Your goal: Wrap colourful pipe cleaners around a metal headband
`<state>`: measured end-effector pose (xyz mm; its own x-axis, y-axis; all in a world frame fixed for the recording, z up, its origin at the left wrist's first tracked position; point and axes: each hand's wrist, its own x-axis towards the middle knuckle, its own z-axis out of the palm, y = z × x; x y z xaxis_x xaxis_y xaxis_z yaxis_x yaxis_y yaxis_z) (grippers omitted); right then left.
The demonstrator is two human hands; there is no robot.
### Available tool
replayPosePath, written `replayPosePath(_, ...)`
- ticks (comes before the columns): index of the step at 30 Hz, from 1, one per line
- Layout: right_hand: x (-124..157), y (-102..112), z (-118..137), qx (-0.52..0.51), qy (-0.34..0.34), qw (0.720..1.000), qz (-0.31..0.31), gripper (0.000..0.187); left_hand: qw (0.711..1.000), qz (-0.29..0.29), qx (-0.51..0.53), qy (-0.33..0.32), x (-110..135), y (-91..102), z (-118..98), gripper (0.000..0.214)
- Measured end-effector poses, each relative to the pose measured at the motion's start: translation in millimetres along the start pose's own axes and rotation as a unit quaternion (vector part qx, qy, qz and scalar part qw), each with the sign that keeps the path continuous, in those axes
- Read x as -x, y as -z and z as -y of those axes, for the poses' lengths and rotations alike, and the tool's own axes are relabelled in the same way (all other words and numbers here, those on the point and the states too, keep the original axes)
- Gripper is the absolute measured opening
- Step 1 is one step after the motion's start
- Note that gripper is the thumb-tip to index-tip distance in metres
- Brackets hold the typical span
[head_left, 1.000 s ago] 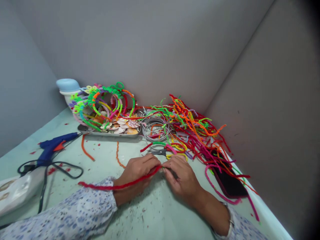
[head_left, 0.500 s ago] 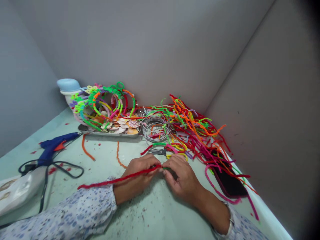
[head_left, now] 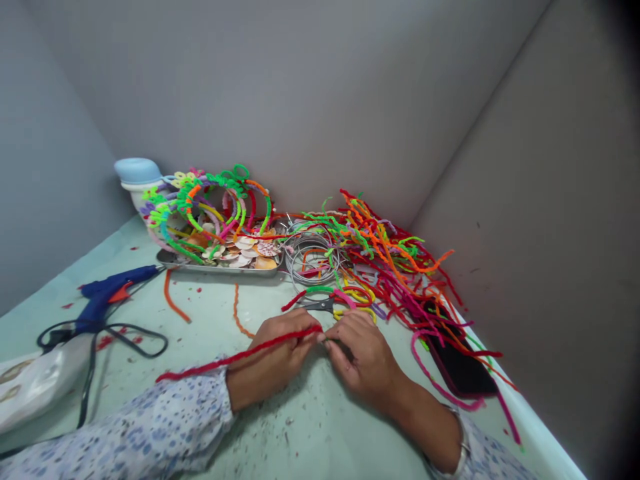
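A red pipe cleaner (head_left: 240, 355) runs from the fingertips of my left hand (head_left: 280, 353) back over its wrist to the patterned sleeve. My left hand is closed on its front end. Just to the right, my right hand (head_left: 363, 357) pinches a short bit of green pipe cleaner (head_left: 328, 339) where the fingertips of both hands meet; most of that bit is hidden. Beyond the hands lie scissors (head_left: 320, 305) with a dark blade and yellow-and-red handles. Across them rests a curved pipe cleaner (head_left: 319, 289) in red, green and pink.
Behind stands a metal tray (head_left: 225, 269) of shells with colourful pipe-cleaner rings (head_left: 220, 183). A wire coil (head_left: 307, 263) and a pipe-cleaner heap (head_left: 380, 247) lie right of it, above a phone (head_left: 463, 363). At left are a blue glue gun (head_left: 97, 300), its cord and a bottle (head_left: 137, 172).
My fingertips have shifted slightly at the joint, and less of the green bit shows between them. The red pipe cleaner stays nearly in place, as do the things on the table.
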<state>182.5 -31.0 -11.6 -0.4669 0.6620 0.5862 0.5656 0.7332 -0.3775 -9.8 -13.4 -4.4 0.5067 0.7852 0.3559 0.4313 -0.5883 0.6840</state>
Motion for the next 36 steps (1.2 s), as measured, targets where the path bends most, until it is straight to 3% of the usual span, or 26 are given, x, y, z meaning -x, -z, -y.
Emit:
replayPosePath(4, -0.9, 1.1, 2.7, 0.008, 0.011, 1.000, 0.014, 0.012, 1.000, 0.023, 0.018, -0.003, -1.3, 1.1, -1.4, 0.020)
replayPosePath(12, 0.5, 0.2, 5.2, 0.043, 0.009, 0.998, 0.043, 0.011, 0.995, 0.029, -0.038, 0.083, -1.9, 5.8, -20.5, 0.017)
replayPosePath(20, 0.9, 0.4, 5.1, 0.055, 0.013, 0.998, 0.038, 0.011, 0.997, 0.026, -0.039, 0.061, -3.1, 4.3, -15.9, 0.020)
replayPosePath(36, 0.9, -1.3, 7.0, 0.052, 0.013, 0.998, 0.026, 0.010, 0.995, -0.006, -0.041, 0.095, -5.8, 4.2, -24.9, 0.019)
